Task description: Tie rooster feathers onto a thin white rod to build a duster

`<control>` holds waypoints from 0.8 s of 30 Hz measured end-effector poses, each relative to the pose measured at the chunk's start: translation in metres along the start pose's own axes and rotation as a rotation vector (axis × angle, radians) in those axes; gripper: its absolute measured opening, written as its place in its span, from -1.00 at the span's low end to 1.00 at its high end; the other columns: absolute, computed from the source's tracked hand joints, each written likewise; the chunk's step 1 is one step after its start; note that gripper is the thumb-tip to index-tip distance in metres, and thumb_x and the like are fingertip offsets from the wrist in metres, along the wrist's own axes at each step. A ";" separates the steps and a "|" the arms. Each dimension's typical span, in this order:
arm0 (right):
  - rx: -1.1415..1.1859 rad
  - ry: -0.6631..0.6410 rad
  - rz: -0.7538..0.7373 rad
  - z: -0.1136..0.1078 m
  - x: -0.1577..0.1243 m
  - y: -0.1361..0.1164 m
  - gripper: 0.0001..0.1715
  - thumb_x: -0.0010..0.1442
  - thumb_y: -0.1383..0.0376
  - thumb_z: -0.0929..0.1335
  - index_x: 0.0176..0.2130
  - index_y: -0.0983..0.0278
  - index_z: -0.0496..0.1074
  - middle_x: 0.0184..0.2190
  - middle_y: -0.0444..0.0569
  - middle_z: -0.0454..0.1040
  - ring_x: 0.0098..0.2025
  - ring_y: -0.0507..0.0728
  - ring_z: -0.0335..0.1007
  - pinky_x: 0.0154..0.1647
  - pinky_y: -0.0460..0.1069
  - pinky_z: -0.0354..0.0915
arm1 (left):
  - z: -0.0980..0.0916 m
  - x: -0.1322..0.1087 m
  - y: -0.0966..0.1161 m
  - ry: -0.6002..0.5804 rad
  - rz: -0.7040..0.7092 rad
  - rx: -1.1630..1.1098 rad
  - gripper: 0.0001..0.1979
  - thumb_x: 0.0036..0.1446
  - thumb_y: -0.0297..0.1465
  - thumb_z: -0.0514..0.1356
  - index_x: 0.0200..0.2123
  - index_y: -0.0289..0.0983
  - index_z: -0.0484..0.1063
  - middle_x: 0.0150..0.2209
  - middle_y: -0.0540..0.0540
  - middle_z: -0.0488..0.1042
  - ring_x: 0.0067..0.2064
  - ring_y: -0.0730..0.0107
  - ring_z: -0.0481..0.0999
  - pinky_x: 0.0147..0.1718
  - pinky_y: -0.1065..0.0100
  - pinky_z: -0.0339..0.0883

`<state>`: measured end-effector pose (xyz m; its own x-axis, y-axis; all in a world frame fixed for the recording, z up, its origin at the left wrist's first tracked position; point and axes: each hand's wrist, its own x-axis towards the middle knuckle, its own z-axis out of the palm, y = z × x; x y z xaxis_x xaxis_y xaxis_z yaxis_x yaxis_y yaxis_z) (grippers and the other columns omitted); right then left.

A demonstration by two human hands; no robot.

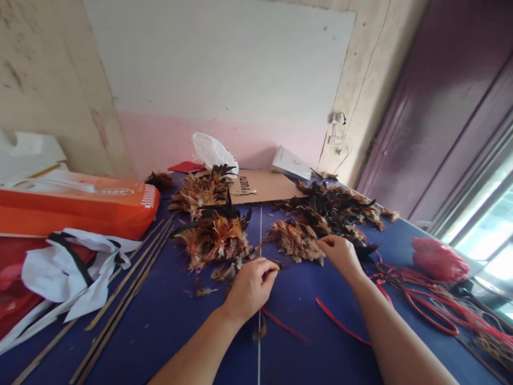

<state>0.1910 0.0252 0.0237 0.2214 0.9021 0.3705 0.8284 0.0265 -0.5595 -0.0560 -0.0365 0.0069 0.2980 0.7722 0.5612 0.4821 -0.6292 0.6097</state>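
Observation:
My left hand point(253, 284) is closed in a pinch over the middle of the blue table; a small dark feather point(280, 264) shows at its fingertips. To the right, my right hand point(340, 255) has thumb and finger pinched together at the edge of a brown feather pile point(294, 240), apparently on a feather, though its fingertips partly hide it. Beyond my left hand lies a bunch of brown and black feathers point(216, 235) with red ties. Loose grey feathers point(224, 274) lie beside that hand. Red strips point(340, 323) rest on the table near my forearms.
Thin sticks point(128, 299) lie at left, near white cloth point(60, 272) and an orange bag point(80, 203). A dark feather heap point(336, 206), tangled red cord point(425, 299) and a pink bag point(438, 260) are at right. Flat cardboard point(272, 187) lies behind.

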 end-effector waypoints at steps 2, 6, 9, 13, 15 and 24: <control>-0.089 -0.028 0.012 0.005 -0.003 -0.005 -0.65 -0.05 0.08 0.26 -0.40 0.22 0.51 -0.50 -0.04 0.50 -0.42 0.11 0.38 -0.45 -0.08 0.14 | 0.000 0.000 0.001 -0.004 0.000 0.000 -0.81 0.06 -0.48 0.04 -0.37 -0.26 0.46 -0.38 -0.06 0.48 -0.34 0.44 0.44 -0.29 0.42 0.26; -0.207 -0.098 0.069 0.012 -0.004 -0.008 -0.67 -0.06 0.09 0.27 -0.40 0.20 0.51 -0.46 -0.01 0.49 -0.38 0.14 0.38 -0.50 -0.09 0.09 | 0.001 -0.001 0.000 -0.022 -0.014 0.009 -0.81 0.05 -0.49 0.05 -0.38 -0.25 0.46 -0.40 -0.05 0.48 -0.35 0.43 0.43 -0.29 0.42 0.25; -0.147 -0.086 0.094 0.013 0.000 -0.004 -0.71 -0.06 0.15 0.27 -0.43 0.22 0.51 -0.49 -0.02 0.49 -0.41 0.11 0.37 -0.50 -0.09 0.09 | 0.002 -0.001 -0.001 -0.033 -0.029 0.013 -0.82 0.04 -0.48 0.06 -0.39 -0.25 0.47 -0.41 -0.05 0.48 -0.35 0.42 0.43 -0.29 0.41 0.25; 0.099 -0.020 0.069 0.010 0.005 0.003 -0.69 -0.08 0.16 0.28 -0.46 0.31 0.51 -0.55 -0.05 0.47 -0.46 0.08 0.34 -0.47 -0.10 0.13 | 0.004 -0.001 -0.001 -0.022 -0.055 -0.009 -0.81 0.04 -0.47 0.05 -0.39 -0.24 0.47 -0.40 -0.05 0.49 -0.34 0.42 0.43 -0.28 0.41 0.25; 0.220 0.007 0.092 0.010 0.006 0.005 -0.64 -0.09 0.13 0.28 -0.44 0.35 0.51 -0.59 -0.06 0.45 -0.52 0.06 0.29 -0.52 -0.11 0.11 | 0.005 0.000 0.000 -0.016 -0.075 -0.036 -0.81 0.04 -0.46 0.06 -0.39 -0.24 0.48 -0.39 -0.05 0.49 -0.34 0.41 0.44 -0.28 0.42 0.25; 0.359 0.041 0.132 0.014 0.005 0.005 -0.59 -0.11 0.09 0.29 -0.42 0.37 0.50 -0.65 -0.11 0.37 -0.60 0.01 0.16 -0.60 -0.12 0.04 | 0.006 0.001 0.003 -0.032 -0.235 -0.105 -0.82 0.00 -0.40 0.08 -0.40 -0.28 0.48 -0.42 -0.06 0.50 -0.40 0.41 0.43 -0.35 0.42 0.25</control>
<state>0.1889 0.0353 0.0128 0.3410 0.8898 0.3032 0.5599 0.0669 -0.8259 -0.0491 -0.0369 0.0064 0.2147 0.8998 0.3798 0.4537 -0.4362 0.7771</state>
